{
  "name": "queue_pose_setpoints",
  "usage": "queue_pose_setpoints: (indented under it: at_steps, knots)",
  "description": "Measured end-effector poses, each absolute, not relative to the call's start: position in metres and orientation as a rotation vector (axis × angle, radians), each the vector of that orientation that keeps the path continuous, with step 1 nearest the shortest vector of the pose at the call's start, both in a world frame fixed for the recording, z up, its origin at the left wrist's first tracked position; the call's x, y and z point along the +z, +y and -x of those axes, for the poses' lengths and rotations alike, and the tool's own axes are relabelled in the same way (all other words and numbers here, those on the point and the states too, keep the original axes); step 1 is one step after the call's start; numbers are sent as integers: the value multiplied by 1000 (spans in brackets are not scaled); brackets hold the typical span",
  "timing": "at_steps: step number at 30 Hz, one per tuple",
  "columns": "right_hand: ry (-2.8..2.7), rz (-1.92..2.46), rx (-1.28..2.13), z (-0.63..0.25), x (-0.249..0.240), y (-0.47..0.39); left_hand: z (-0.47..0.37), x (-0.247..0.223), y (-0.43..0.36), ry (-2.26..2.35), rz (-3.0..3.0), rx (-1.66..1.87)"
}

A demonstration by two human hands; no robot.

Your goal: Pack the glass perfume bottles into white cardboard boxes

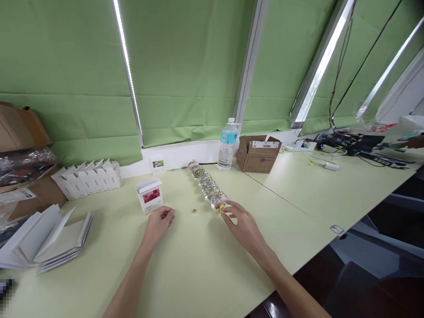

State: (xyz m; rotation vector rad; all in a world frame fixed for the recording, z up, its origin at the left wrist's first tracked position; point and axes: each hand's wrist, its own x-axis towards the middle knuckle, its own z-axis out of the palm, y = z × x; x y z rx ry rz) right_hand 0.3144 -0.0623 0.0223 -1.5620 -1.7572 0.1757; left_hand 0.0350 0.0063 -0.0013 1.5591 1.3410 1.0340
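Note:
A row of clear, shiny wrapped pieces (207, 183) with gold bits lies slantwise on the table. At its near end my right hand (241, 221) pinches a small gold cap-like piece (221, 207) between thumb and fingers; I cannot tell whether it is joined to the row. My left hand (161, 219) rests on the table with its fingers curled in, and nothing shows in them. Just behind it stands an open white box (150, 197) with a red picture. Between the hands and the row lies a small round gold piece (194, 211).
A water bottle (227, 145) and an open cardboard box (258, 155) stand by the wall. White boxes (89, 179) line the back left, near folded white cartons (62, 240). A power strip (300, 146) and cables lie right. Another person's hand (414, 141) shows far right.

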Motion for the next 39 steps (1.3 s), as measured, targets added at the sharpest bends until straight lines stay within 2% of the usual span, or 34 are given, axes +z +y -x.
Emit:
queue_pose_setpoints:
  at_steps: [4,8,18,26,31,39]
  knots:
    - [-1823,1542,234,-307,30,-61,-35,1,5,1347,-1555,1036]
    - [-2124,1615,313,-285,37,-49,-35,0,5,1353,-1544,1042]
    - [-2610,1699,-189,-238,28,-6,-35,1,5,1355,-1560,1028]
    - [-2266,1581,115,-300,35,-45,-35,-2,6,1355,-1548,1042]
    - [-2070,1770,86,-346,32,-42,-36,0,6,1371,-1562,1029]
    - [-2116,1755,86,-341,21,-24,-35,2,4,1378,-1593,1013]
